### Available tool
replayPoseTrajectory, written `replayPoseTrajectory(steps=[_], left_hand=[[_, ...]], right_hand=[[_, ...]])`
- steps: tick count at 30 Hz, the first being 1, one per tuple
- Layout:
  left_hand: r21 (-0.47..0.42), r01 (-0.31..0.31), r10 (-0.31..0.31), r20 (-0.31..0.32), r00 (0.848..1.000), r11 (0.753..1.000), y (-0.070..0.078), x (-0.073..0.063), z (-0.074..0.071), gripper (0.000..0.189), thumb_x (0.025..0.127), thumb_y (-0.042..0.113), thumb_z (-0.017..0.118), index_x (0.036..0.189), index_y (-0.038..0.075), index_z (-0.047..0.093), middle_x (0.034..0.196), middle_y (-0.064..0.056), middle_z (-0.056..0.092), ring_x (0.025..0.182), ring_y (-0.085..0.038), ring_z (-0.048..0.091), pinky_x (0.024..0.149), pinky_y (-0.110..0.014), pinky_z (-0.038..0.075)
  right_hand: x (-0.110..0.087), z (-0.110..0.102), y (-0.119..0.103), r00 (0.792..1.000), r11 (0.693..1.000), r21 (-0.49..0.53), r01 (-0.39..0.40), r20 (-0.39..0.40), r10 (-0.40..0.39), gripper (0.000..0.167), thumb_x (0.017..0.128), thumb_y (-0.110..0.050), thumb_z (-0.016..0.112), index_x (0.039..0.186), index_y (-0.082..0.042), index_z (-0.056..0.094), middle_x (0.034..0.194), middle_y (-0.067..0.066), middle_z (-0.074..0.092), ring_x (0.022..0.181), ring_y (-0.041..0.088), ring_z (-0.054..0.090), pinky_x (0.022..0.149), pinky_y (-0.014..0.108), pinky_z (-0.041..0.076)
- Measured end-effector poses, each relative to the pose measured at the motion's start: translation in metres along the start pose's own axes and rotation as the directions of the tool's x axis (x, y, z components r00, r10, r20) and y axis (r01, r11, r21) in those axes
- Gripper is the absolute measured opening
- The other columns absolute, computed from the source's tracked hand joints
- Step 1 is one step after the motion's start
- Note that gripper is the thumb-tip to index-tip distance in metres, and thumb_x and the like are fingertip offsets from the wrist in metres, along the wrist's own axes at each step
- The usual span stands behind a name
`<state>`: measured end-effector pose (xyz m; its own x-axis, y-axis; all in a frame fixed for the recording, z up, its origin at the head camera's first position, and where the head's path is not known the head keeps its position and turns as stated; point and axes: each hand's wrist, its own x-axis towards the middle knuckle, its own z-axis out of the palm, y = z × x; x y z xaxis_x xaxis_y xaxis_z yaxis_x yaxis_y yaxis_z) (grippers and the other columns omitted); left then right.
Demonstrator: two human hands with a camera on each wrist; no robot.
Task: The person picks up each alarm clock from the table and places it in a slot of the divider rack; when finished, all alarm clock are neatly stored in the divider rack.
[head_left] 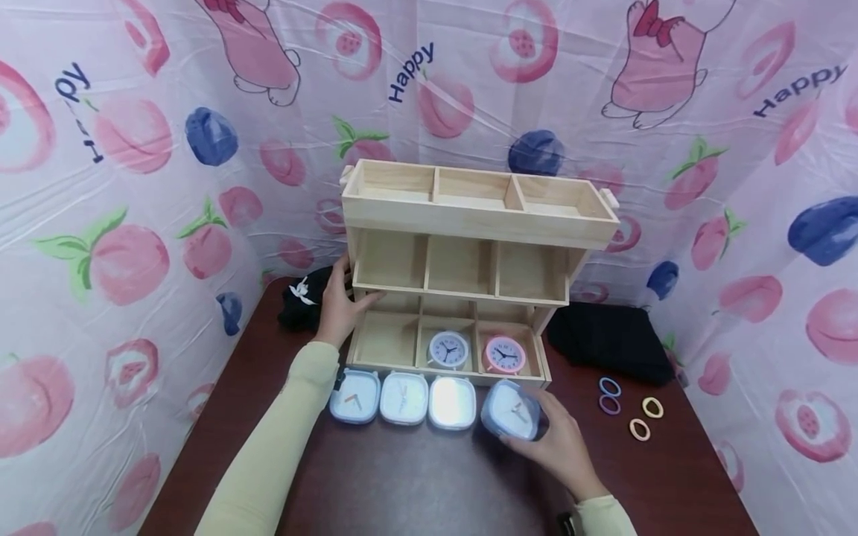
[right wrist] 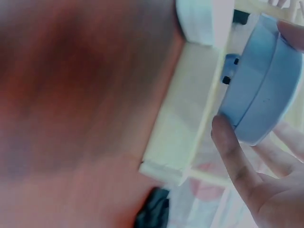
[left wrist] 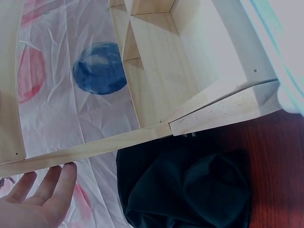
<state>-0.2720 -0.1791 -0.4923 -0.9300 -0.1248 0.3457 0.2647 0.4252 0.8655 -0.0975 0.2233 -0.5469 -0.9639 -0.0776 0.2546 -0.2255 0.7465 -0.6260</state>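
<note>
A tiered wooden storage box [head_left: 479, 223] stands on the table. At its left side, my left hand [head_left: 339, 307] holds the side strut, the thumb in front and the fingers along the outer side; the left wrist view shows fingertips at the strut [left wrist: 90, 148]. My right hand [head_left: 559, 443] grips a blue square alarm clock [head_left: 511, 411] by its sides, tilted, at the box's front right. Three more square clocks line up to its left: one blue [head_left: 354, 397], one pale [head_left: 404, 398], one with glare on its face [head_left: 452, 403].
Inside the bottom tier are a lavender round clock [head_left: 448, 350] and a pink round clock [head_left: 504, 354]. Black cloth [head_left: 606, 341] lies right of the box, and a black bundle [head_left: 302, 301] left. Several colored rings [head_left: 640, 429] rest at the right. Printed curtains surround the table.
</note>
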Motion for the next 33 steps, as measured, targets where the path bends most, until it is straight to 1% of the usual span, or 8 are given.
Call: replayPoseTrajectory(steps=[6,13,17,20,23,26,30,33], left_hand=[[0.004,0.016,-0.016,0.000,1.000,1.000,-0.001,0.000,-0.003,0.101,0.091,0.018,0.088,0.170,0.025,0.025,0.168,-0.013,0.040,0.149,-0.038,0.048,0.118,-0.058,0.050],[-0.003,0.017,-0.017,0.003,1.000,1.000,-0.002,-0.001,-0.004,0.100,0.091,0.019,0.088,0.170,0.025,0.025,0.168,-0.013,0.040,0.149,-0.038,0.048,0.118,-0.058,0.050],[-0.012,0.006,-0.006,0.000,1.000,1.000,-0.004,0.001,-0.004,0.100,0.091,0.019,0.088,0.169,0.025,0.026,0.168,-0.013,0.041,0.148,-0.038,0.049,0.118,-0.058,0.049],[-0.026,-0.001,0.001,0.004,1.000,1.000,-0.004,0.002,-0.003,0.100,0.090,0.019,0.089,0.169,0.025,0.027,0.167,-0.013,0.042,0.147,-0.038,0.050,0.118,-0.059,0.049],[-0.033,0.006,-0.006,0.006,1.000,0.999,-0.003,0.002,-0.002,0.100,0.089,0.020,0.090,0.168,0.025,0.029,0.166,-0.012,0.043,0.146,-0.037,0.051,0.118,-0.058,0.049],[-0.036,0.007,-0.007,0.001,1.000,0.999,-0.003,0.002,-0.002,0.100,0.088,0.019,0.090,0.168,0.024,0.030,0.165,-0.012,0.044,0.145,-0.037,0.051,0.117,-0.058,0.050],[-0.039,0.007,-0.006,0.006,1.000,0.999,-0.003,0.002,-0.002,0.100,0.089,0.019,0.090,0.168,0.025,0.029,0.165,-0.012,0.044,0.146,-0.037,0.051,0.117,-0.059,0.049],[-0.040,0.011,-0.011,0.009,1.000,0.999,-0.002,0.002,-0.003,0.101,0.088,0.021,0.090,0.168,0.026,0.028,0.165,-0.011,0.044,0.146,-0.036,0.051,0.118,-0.057,0.050]], right_hand=[[0.023,0.012,-0.027,0.999,0.997,0.055,0.053,-0.015,-0.052,0.086,0.060,-0.032,0.106,0.134,-0.012,0.066,0.125,0.007,0.073,0.105,0.018,0.066,0.082,0.029,0.058],[0.051,0.038,-0.059,0.993,0.987,0.112,0.119,-0.006,-0.119,0.077,0.060,-0.028,0.105,0.125,-0.010,0.067,0.122,0.006,0.072,0.110,0.023,0.066,0.092,0.041,0.057],[0.069,0.055,-0.075,0.994,0.985,0.140,0.103,0.017,-0.107,0.072,0.061,-0.030,0.104,0.122,-0.012,0.068,0.119,0.006,0.073,0.110,0.026,0.066,0.094,0.044,0.055],[0.084,0.069,-0.087,0.996,0.985,0.155,0.070,0.043,-0.077,0.068,0.064,-0.033,0.103,0.119,-0.015,0.068,0.122,0.007,0.074,0.112,0.027,0.067,0.095,0.045,0.055],[0.100,0.084,-0.098,0.996,0.989,0.140,0.050,0.069,-0.060,0.063,0.066,-0.039,0.101,0.116,-0.017,0.068,0.123,0.006,0.074,0.113,0.028,0.068,0.097,0.047,0.056],[0.117,0.099,-0.108,0.993,0.992,0.114,0.056,0.098,-0.067,0.059,0.069,-0.043,0.099,0.112,-0.017,0.068,0.116,0.005,0.074,0.107,0.027,0.069,0.092,0.045,0.057],[0.136,0.119,-0.118,0.984,0.991,0.078,0.109,0.131,-0.119,0.054,0.073,-0.041,0.098,0.109,-0.015,0.069,0.105,0.005,0.075,0.097,0.026,0.069,0.085,0.043,0.058],[0.148,0.132,-0.123,0.978,0.989,0.035,0.145,0.147,-0.149,0.052,0.073,-0.040,0.097,0.108,-0.013,0.068,0.102,0.005,0.074,0.095,0.028,0.069,0.084,0.044,0.058]])
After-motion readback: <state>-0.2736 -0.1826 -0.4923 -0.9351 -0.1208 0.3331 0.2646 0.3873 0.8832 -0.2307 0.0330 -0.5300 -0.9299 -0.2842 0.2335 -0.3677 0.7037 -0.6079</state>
